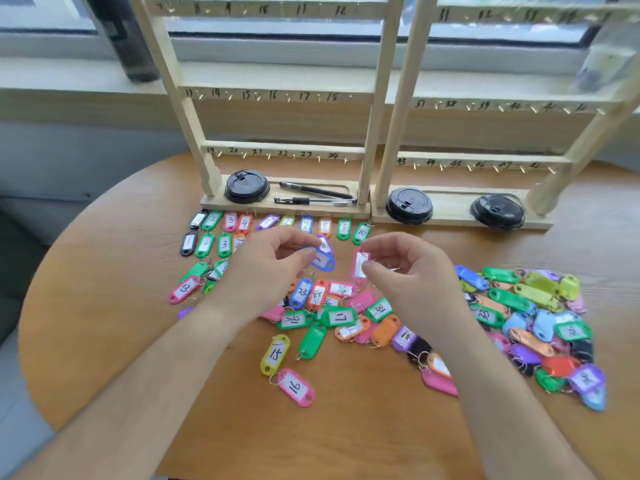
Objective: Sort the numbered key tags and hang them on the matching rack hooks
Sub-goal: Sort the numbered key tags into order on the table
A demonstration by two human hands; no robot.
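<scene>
**Sorting under way, nothing hung yet**

The left hand [273,268] pinches a blue tag [325,262] between thumb and fingertips. The right hand [412,271] pinches a pink tag [360,265] upright, above the surface [121,323]. Both are held just in front of the rack [284,154], whose numbered hooks [269,156] are bare.

The tags look like small, stiff plastic ovals in many colours, each with a white handwritten label and a thin wire ring. They are probably very light and a little slick. Pinch the flat body to read one and take it by the ring to hang it.

Low numbers lie in rows [304,224] by the rack base, and a mixed heap [533,306] lies to the right.
</scene>
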